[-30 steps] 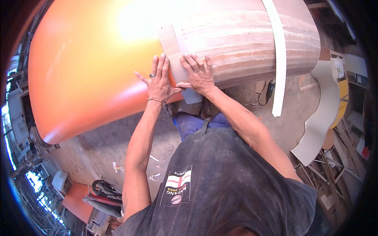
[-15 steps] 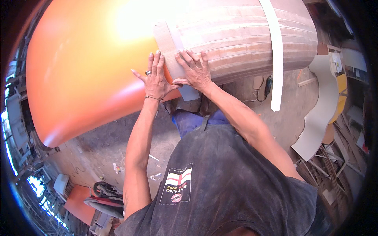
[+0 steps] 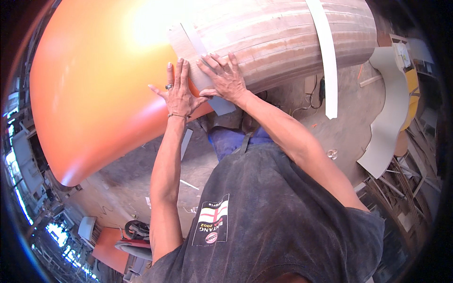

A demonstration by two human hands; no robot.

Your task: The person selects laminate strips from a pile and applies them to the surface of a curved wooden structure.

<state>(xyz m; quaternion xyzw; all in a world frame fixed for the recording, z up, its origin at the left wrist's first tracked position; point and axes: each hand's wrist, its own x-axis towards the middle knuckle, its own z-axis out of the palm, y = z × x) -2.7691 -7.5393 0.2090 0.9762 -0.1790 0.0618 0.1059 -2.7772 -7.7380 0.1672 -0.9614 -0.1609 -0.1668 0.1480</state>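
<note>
A large rounded form lies in front of me, its left part covered by a glossy orange sheet [image 3: 94, 104] and its right part bare, made of narrow wooden slats [image 3: 288, 52]. A thin brownish strip [image 3: 181, 41] crosses it where the orange ends. Next to that strip, a pale grey strip [image 3: 222, 106] hangs down past the form's lower edge. My left hand [image 3: 181, 94] presses flat on the orange surface beside the brown strip, fingers stretched and thumb out. On the strips and slats rests my right hand [image 3: 225, 81], fingers spread. The two thumbs nearly meet.
A long white strip [image 3: 326, 56] drapes over the slats farther right. Behind it on the floor lies a dark tool with a cord [image 3: 322, 89]. A wavy pale panel [image 3: 388, 104] and a pile of slats [image 3: 410, 174] stand at the right. An orange panel [image 3: 111, 247] lies lower left.
The view has turned a little. Both hands appear slightly farther left together with the strips beneath them, still flat with fingers spread.
</note>
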